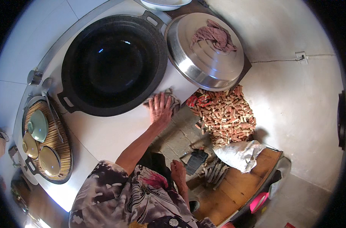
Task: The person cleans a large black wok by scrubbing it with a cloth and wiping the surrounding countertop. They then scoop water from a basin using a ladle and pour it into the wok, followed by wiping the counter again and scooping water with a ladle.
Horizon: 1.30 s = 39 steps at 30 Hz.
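My left hand (160, 110) presses down on a crumpled grey-brown cloth (176, 104) at the edge of the white tiled stove top (110, 129). Just beyond the fingers is the rim of a large black wok (113, 65), which looks bare inside apart from shiny glints. Low beside my body, away from the stove top, hangs my right hand (178, 171). Its fingers are loosely curled, and nothing shows in them. A big domed metal lid (187, 64) with a reddish cloth (215, 35) on top stands right of the wok.
At left, several bowls (38, 125) lie upside down on a slatted rack (59, 139), with a long ladle (53, 114) across it. Corncobs (230, 119) are heaped on the floor against the wall, near a white plastic sack (238, 155) and some sticks (217, 172). A metal cup (34, 77) stands behind.
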Each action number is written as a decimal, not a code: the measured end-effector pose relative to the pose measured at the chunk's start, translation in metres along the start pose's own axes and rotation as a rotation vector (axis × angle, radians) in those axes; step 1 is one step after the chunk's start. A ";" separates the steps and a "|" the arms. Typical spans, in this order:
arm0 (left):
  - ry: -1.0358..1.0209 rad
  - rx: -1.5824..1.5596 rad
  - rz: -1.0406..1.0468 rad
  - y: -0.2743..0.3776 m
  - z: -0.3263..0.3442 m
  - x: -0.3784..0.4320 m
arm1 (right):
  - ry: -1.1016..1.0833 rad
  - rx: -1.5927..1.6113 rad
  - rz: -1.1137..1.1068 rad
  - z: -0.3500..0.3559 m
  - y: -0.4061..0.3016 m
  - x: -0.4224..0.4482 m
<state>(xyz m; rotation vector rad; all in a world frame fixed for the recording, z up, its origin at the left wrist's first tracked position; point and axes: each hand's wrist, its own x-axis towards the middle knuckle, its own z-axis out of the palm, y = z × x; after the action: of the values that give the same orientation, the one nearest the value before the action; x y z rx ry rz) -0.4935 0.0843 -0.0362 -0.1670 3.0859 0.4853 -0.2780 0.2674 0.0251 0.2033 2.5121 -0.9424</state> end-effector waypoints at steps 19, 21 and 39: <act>0.047 -0.141 0.098 -0.079 -0.016 -0.134 | -0.361 -0.253 -0.345 -0.033 -0.055 0.093; 0.025 -0.148 -0.055 -0.095 -0.032 -0.187 | -0.364 -0.261 -0.404 -0.032 -0.041 0.107; 0.863 0.147 -1.115 -0.152 -0.105 -0.357 | -0.476 -0.276 -0.625 -0.077 0.007 0.173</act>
<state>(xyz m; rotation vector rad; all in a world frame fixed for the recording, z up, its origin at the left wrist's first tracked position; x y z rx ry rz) -0.1219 -0.0545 0.0283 -2.3912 2.8955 0.1044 -0.4569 0.3198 -0.0070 -0.8348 2.2291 -0.7230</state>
